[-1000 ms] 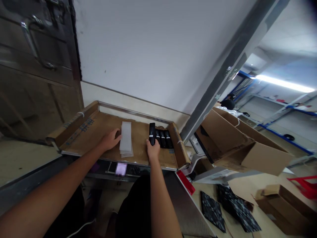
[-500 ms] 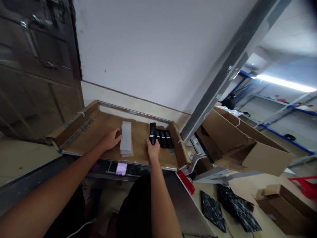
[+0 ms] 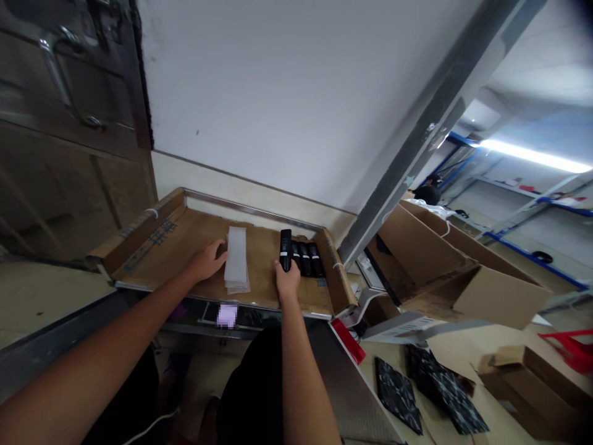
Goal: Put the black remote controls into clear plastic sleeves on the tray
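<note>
We are keeping our pose of half a second ago, right hand (image 3: pixel 288 283) gripping the black device (image 3: pixel 285 242) left of similar devices (image 3: pixel 306 259), left hand's (image 3: pixel 206 262) loosely parted fingers apparently touching the white sleeves (image 3: pixel 237 256).

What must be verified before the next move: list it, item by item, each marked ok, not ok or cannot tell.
1. Right hand gripping one black device: ok.
2. White label on that device facing up, uncovered: ok.
3. Three other black devices side by side at the right end of the cardboard-lined tray: ok.
4. Pale strips evenly stacked: not ok, lower ends fanned.
5. Left hand touching the strips: cannot tell.
</note>
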`<state>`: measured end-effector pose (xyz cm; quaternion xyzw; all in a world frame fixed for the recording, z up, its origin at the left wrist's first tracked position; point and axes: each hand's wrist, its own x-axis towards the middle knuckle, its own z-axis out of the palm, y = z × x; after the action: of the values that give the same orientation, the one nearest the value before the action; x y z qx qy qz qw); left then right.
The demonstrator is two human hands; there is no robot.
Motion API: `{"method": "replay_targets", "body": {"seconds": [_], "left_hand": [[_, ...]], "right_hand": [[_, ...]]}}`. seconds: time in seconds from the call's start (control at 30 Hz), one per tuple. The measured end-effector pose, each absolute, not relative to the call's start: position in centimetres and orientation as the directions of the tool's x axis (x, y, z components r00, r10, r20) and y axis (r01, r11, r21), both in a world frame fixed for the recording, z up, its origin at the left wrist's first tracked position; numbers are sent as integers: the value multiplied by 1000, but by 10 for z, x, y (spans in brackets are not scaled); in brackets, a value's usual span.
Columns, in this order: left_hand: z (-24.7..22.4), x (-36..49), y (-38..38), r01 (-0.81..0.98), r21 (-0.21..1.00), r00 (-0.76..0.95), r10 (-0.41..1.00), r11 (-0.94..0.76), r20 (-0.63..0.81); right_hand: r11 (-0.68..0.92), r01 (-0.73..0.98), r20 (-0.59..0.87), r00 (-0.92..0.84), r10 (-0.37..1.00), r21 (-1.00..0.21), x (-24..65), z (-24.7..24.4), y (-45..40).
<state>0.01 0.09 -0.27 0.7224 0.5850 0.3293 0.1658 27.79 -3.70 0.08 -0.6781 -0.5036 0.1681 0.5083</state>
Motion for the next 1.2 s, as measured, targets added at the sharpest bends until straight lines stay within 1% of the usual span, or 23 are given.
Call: {"method": "replay_targets", "body": {"seconds": [0.2,0.47,0.63,1.0,1.1,1.2], "left_hand": [[-2,0,0,733,617,110,946,-284,305],[-3,-1,1,750,604,109,951,-270,291],[-5,-1,3,754,590,123,944,-289,305],[-8,-2,4,738,614,113,948,-280,297],[-7,-3,3,718,613,131,929,-329,345],[-3,-3,-2,668,608,187,887,-430,421]], "right_hand": [[16,518,283,440,852,-855,278,0,-37],[7,525,277,439,855,-851,278,0,-36],[2,539,282,437,854,-842,278,0,-36],[14,510,271,433,860,-860,280,-4,-32],[12,495,257,430,866,-869,280,-5,-30],[11,496,255,427,867,-868,281,-6,-29]]}}
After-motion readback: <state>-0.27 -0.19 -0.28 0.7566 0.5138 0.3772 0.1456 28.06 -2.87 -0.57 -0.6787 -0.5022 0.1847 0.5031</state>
